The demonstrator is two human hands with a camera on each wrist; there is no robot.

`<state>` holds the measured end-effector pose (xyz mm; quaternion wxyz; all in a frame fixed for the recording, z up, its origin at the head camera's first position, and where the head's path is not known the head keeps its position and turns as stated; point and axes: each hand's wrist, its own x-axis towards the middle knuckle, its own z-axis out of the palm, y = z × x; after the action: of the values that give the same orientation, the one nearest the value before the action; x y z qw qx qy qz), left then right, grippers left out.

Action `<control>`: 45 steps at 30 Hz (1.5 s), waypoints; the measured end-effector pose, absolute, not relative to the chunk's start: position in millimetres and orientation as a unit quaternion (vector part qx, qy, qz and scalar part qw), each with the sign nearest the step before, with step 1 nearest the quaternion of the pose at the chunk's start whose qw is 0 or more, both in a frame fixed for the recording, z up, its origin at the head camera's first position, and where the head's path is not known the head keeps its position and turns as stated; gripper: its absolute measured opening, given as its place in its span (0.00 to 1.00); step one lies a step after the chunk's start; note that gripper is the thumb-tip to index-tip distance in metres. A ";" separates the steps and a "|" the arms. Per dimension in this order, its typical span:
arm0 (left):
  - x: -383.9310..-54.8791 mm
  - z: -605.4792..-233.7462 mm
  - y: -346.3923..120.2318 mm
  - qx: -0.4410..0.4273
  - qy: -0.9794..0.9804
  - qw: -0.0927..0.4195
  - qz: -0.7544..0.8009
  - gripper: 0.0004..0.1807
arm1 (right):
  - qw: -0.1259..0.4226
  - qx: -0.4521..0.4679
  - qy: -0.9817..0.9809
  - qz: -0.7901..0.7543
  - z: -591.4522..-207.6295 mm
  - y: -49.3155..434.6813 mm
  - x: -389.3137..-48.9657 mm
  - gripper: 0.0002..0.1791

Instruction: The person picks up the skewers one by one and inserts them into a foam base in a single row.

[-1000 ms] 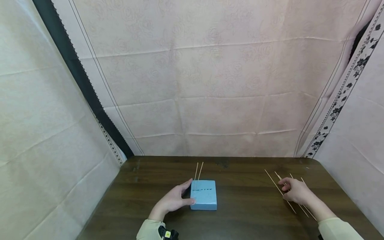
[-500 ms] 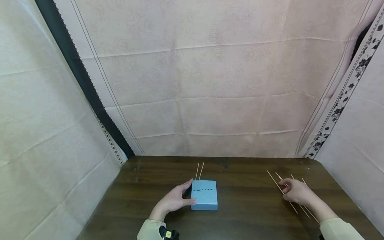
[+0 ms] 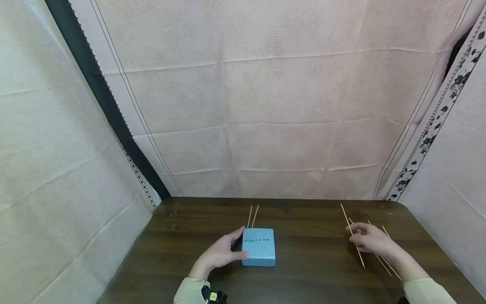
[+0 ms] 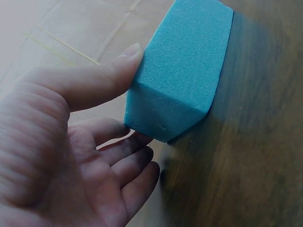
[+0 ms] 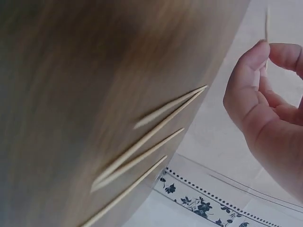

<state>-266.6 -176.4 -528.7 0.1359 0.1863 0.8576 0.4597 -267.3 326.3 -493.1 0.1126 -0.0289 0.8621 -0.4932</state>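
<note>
In the head view my left hand (image 3: 222,252) grips the left side of a light blue foam block (image 3: 262,249) on the table, thumb at its near left corner. Two thin wooden skewers (image 3: 254,217) stand upright, slightly tilted, in the block's top, by a row of dark marks. The left wrist view shows the thumb (image 4: 106,75) pressed along one face and the fingers under the opposite edge. Over at the right, my right hand (image 3: 373,241) pinches one skewer (image 5: 268,23) between thumb and forefinger, tilted above the others.
Several loose skewers (image 5: 124,192) lie side by side on the dark wooden table (image 3: 311,253), partly under my right hand in the head view. Pale cloth (image 3: 265,105) hangs behind the table and along both sides.
My right hand has taken hold of the leftmost skewer and raised it off the table, shifting slightly left. The left hand and the block stay in place.
</note>
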 end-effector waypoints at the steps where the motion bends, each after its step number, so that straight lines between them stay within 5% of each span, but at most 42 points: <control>1: -266.6 -528.8 -176.2 0.186 0.858 0.136 0.459 0.52 | 0.114 -0.033 0.859 -0.498 -492.2 325.2 -267.4 0.25; 17: -267.1 -530.9 -176.4 0.182 0.859 0.134 0.458 0.52 | 0.116 -0.049 0.759 -0.639 -484.2 259.1 -267.0 0.17; 29: -266.5 -527.9 -175.4 0.183 0.857 0.139 0.461 0.52 | 0.101 -0.081 0.709 -0.693 -480.8 199.6 -273.3 0.23; 45: -268.5 -527.2 -175.6 0.185 0.857 0.139 0.461 0.51 | 0.079 -0.078 0.694 -0.711 -477.2 141.6 -276.1 0.19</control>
<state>-268.5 -175.6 -527.2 0.1392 0.1849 0.8568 0.4608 -276.1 141.6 -477.2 0.0790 -0.0783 0.6938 -0.7115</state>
